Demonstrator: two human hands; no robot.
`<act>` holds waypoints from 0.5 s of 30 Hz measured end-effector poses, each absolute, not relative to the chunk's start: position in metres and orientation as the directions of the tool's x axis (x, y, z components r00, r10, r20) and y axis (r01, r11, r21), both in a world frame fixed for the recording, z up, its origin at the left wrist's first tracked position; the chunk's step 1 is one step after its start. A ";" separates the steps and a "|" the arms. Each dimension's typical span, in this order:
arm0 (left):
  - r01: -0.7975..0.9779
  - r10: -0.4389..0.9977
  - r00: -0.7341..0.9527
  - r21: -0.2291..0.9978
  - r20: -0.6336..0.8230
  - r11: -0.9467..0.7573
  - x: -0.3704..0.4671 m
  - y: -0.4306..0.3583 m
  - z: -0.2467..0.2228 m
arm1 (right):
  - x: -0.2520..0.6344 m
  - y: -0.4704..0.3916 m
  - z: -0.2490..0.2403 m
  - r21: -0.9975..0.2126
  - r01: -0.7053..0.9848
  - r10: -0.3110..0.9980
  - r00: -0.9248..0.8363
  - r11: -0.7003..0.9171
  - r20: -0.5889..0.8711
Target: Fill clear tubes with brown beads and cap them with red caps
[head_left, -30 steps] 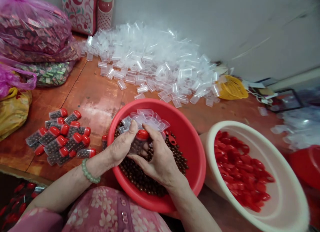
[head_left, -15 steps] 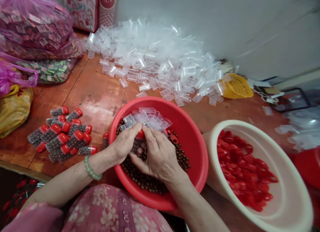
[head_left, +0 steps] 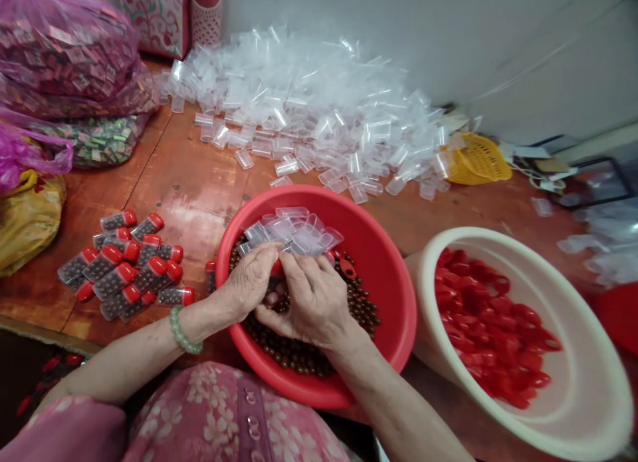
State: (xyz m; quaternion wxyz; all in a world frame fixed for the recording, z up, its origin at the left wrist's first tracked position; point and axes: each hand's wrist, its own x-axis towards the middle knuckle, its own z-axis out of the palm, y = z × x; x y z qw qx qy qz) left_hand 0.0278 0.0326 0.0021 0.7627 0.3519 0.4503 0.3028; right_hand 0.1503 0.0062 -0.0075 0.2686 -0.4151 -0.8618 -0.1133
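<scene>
Left fingers [head_left: 264, 256] and right fingers [head_left: 295, 274] clamp a seemingly capped container [head_left: 277, 268], largely hiding it; cream tub [head_left: 573, 382] beside red basin [head_left: 381, 276].

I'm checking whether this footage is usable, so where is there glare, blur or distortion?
Head view, back: highlights whiten the heaped clear plastic containers; head view, right: the cream basin looks stretched, its outer rim soft; head view, centre: the left hand and right hand look fairly clear.
</scene>
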 end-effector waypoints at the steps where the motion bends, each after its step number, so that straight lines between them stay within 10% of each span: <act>1: -0.150 0.788 0.398 0.814 -0.470 0.561 0.028 0.033 0.002 | 0.150 0.006 -0.005 -0.045 0.780 0.669 -0.505 0.625 0.545; 7: -0.145 0.890 0.369 0.930 -0.266 0.338 -0.010 0.034 0.025 | 0.183 0.002 0.017 -0.355 0.792 0.867 -0.439 0.497 0.234; 10: 0.188 0.973 0.188 0.977 -0.136 0.100 -0.061 0.027 0.036 | 0.221 0.001 0.015 -0.428 0.862 0.959 -0.205 0.272 0.196; 15: 0.786 0.996 0.044 0.613 0.072 -0.079 -0.150 0.004 0.015 | 0.245 0.002 -0.001 -0.429 0.895 0.980 -0.177 0.122 -0.091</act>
